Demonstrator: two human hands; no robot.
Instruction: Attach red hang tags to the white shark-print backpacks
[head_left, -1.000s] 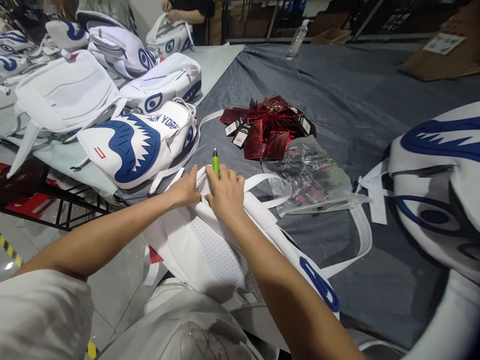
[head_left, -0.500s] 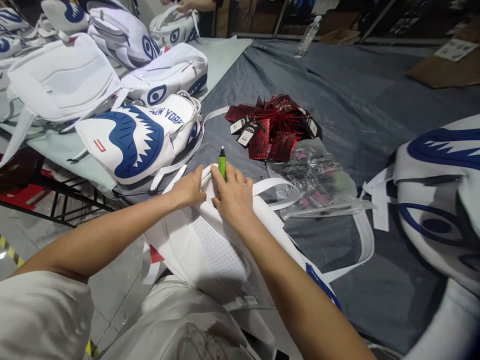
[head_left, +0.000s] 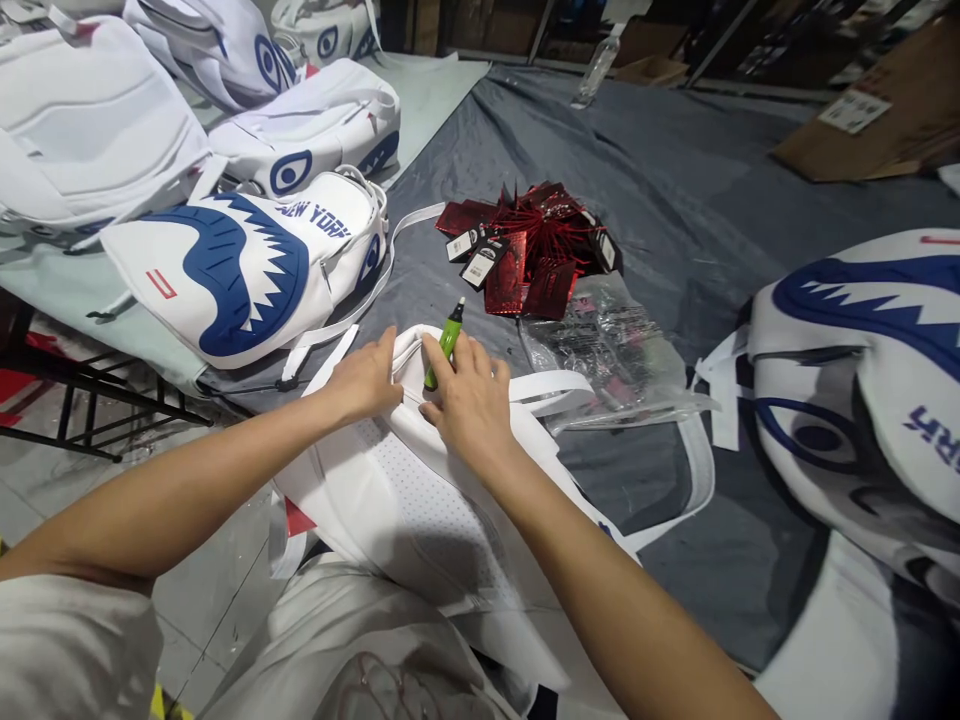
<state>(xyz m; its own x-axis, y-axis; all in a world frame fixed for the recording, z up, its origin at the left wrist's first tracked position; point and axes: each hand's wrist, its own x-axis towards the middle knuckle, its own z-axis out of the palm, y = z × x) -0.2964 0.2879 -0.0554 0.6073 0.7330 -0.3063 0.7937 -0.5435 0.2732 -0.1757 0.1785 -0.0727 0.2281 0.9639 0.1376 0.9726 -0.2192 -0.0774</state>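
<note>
A white backpack [head_left: 405, 500] lies back-side up at the near table edge, partly over my lap, its mesh panel facing me. My left hand [head_left: 365, 378] pinches the bag's top edge next to the white handle loop [head_left: 555, 385]. My right hand [head_left: 471, 400] rests on the same edge and holds a green marker [head_left: 447, 340], its tip pointing up and away. The two hands are almost touching.
A pile of red hang tags [head_left: 529, 255] and a clear plastic bag [head_left: 615, 355] lie just beyond my hands on the grey cloth [head_left: 637, 170]. White shark-print backpacks sit at left [head_left: 240, 270] and right [head_left: 862, 380]. A water bottle [head_left: 596, 68] stands at the back.
The marker in my right hand has tilted to the right. Both hands stay on the bag's top edge. The view has shifted slightly downward.
</note>
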